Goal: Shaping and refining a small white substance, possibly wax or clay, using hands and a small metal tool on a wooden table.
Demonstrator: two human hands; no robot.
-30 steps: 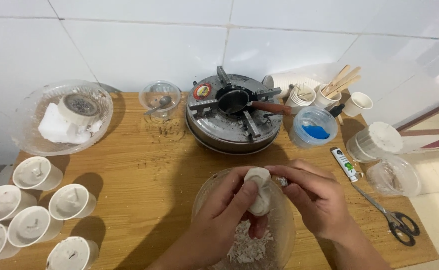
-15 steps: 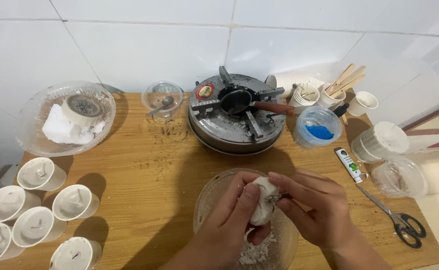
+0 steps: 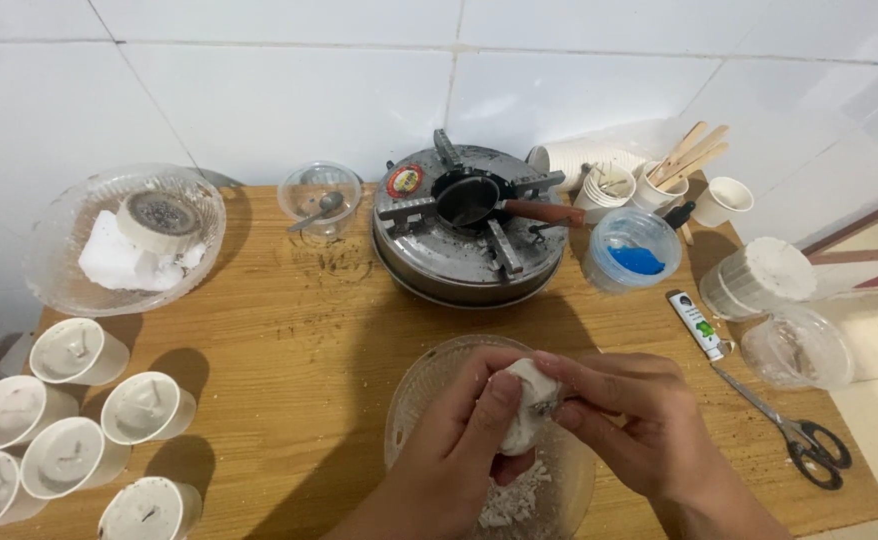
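Left hand (image 3: 459, 440), right hand (image 3: 629, 420) both grip white lump (image 3: 527, 415) (mostly hidden) over glass bowl (image 3: 429, 385).

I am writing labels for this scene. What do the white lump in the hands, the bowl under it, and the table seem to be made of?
Lump: probably wax, matte white; white crumbs lie in the bowl below it. Bowl: clear glass or plastic, glossy; the table shows through it. Table: wood, light brown with visible grain, possibly laminate. Both hands, left and right, grip the lump.

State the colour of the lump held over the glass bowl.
White, seen in the head view: the lump.
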